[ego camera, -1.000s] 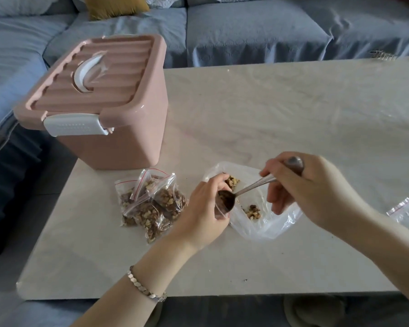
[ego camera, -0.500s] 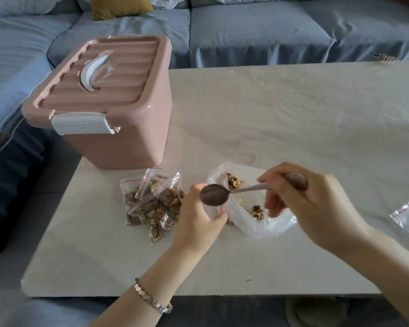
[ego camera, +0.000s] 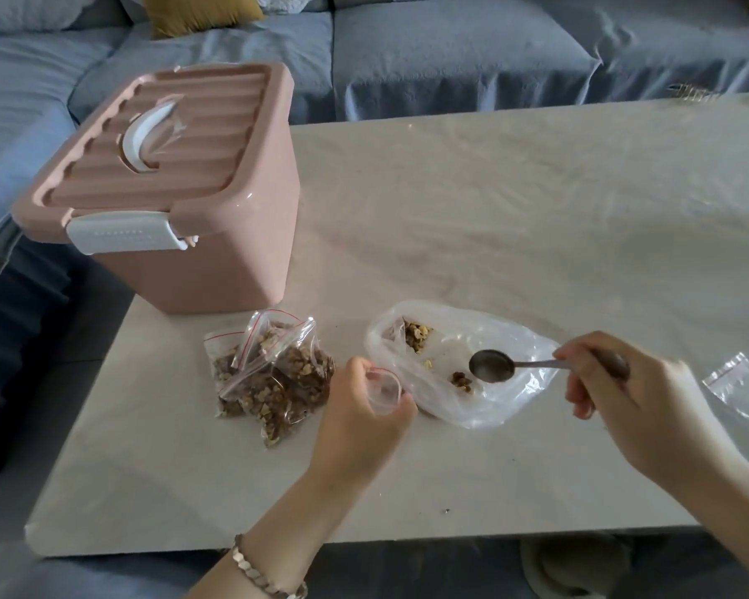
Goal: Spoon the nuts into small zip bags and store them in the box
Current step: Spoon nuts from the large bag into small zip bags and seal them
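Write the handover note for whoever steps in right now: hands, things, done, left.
Left hand: holds a small zip bag open beside the big clear bag.
Right hand: grips the spoon, its bowl apparently empty, over the big clear bag.
Done: a pile of filled zip bags lies in front of the pink box.
Left: spoon up the few remaining nuts, seal the bag, open the closed lid, store all bags. Spare empty bags lie at the right.
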`<action>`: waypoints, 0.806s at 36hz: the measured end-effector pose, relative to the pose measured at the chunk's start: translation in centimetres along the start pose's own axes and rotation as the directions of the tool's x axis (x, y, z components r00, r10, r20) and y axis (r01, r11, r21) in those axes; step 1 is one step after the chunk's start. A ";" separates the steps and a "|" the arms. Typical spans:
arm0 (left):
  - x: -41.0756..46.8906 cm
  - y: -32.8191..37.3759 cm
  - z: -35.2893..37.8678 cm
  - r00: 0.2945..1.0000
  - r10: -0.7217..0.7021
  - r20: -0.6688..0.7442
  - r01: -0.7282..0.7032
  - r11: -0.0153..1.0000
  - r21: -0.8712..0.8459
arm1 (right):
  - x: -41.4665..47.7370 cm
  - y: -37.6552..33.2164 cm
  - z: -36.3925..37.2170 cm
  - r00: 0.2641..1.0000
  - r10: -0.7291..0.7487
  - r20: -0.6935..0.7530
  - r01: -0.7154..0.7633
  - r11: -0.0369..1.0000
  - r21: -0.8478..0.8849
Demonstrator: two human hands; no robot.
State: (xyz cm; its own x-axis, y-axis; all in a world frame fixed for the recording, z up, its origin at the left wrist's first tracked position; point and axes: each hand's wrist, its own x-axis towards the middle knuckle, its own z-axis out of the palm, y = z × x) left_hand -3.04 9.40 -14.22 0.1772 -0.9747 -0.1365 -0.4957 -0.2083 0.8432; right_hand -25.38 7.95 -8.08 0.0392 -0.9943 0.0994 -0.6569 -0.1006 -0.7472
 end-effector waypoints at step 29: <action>-1.8 0.9 0.3 0.973 -0.001 0.231 0.044 0.983 -0.181 | -1.4 4.0 2.8 0.824 0.530 0.199 -0.468 0.440 0.767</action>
State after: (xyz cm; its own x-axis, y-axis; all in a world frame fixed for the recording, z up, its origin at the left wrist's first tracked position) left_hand -4.02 10.93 -13.34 -0.0237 -0.9670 -0.2538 -0.3254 -0.2326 0.9165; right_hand -25.89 8.85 -13.04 -0.1659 -0.8802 -0.4447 0.2701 0.3932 -0.8789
